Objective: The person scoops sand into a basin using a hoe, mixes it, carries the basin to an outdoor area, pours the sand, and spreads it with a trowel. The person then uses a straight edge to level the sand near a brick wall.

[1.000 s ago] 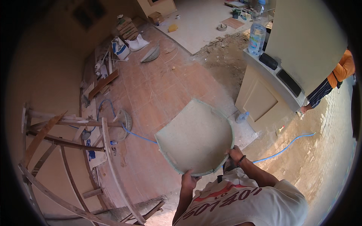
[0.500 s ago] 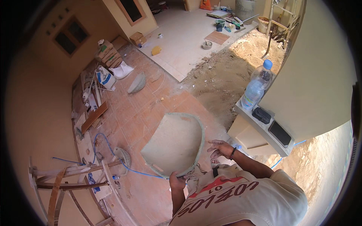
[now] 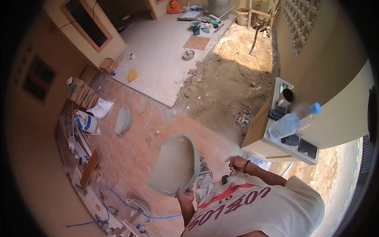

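Note:
A large scoop-shaped construction pan (image 3: 172, 169), dusty pale inside with a greenish rim, hangs in front of me above the tiled floor. My left hand (image 3: 184, 194) is closed on its near rim, and the pan tilts with its hollow face to the left. Clear of the pan to its right, my right hand (image 3: 237, 163) holds nothing; its fingers are loosely bent and apart. That hand is nearest to a ledge (image 3: 272, 147), where a clear plastic bottle with a blue cap (image 3: 285, 125), a phone (image 3: 307, 148) and a cup (image 3: 284, 98) stand or lie.
A similar pan (image 3: 123, 119) lies on the reddish tiles. A blue hose (image 3: 106, 205) crosses the floor beside another pan (image 3: 139, 208). Stacked boxes (image 3: 83, 93) and sacks (image 3: 103, 107) stand by the left wall. Ahead, bare sandy ground (image 3: 225, 89) borders pale tiles (image 3: 156, 77).
My view has swung to the right. The pan, still in my left hand, has tipped more steeply. My right hand has drawn away from the pan's rim, its fingers less spread.

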The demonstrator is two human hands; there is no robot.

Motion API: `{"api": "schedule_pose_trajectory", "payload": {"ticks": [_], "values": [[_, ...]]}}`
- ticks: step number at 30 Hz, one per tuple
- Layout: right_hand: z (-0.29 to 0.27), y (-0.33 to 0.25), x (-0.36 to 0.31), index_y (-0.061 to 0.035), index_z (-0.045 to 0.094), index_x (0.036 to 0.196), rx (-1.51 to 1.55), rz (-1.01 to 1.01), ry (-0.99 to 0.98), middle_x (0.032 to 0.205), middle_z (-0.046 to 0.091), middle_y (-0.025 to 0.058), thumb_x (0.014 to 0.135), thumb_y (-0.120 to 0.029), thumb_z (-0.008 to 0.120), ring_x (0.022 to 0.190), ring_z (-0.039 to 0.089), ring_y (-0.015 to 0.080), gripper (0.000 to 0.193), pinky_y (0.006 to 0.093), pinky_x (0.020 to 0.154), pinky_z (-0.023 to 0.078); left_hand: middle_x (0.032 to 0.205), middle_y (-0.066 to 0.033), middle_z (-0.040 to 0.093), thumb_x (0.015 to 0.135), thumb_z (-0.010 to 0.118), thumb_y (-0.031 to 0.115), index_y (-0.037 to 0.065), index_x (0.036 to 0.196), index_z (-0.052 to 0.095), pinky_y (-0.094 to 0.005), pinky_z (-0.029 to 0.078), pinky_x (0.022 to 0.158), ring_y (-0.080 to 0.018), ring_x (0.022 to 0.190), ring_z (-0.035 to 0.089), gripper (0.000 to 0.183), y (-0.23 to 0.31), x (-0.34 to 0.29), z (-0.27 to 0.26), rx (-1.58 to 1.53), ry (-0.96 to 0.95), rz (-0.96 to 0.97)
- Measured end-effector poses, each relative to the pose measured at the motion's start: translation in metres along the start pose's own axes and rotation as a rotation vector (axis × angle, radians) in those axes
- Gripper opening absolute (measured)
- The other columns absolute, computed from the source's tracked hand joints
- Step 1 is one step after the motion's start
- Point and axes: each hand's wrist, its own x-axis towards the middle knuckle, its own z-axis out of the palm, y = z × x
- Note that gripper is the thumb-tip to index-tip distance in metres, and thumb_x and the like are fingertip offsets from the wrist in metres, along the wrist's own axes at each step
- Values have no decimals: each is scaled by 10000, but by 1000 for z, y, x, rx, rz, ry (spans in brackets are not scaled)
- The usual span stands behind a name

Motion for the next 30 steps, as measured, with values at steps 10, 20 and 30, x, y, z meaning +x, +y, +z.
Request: {"api": "schedule_pose_trajectory", "payload": {"ticks": [10, 20, 30], "values": [[42, -118, 24, -30, 515, 910, 232, -225, 208, 617, 467, 36, 745, 49, 477, 456, 476, 147, 187, 290, 378, 372, 962, -160, 602, 838, 449, 198, 0, 1120, 485, -275, 436, 499, -271, 733, 598, 347, 137, 96, 134, 324, -68, -129], [6, -137, 80, -74, 482, 882, 778, -118, 359, 581, 388, 3, 834, -107, 449, 450, 395, 132, 68, 283, 414, 296, 1005, -201, 584, 855, 451, 177, -12, 1156, 463, -270, 435, 515, -278, 793, 600, 356, 148, 159, 317, 392, -225, -354], [-46, -313, 152, -64, 489, 797, 618, -191, 493, 576, 413, 17, 755, -39, 445, 413, 401, 132, 66, 285, 367, 306, 1199, -223, 478, 861, 451, 165, -6, 1228, 399, -262, 477, 469, -377, 959, 568, 409, 160, 231, 483, 408, -189, -482]]}}
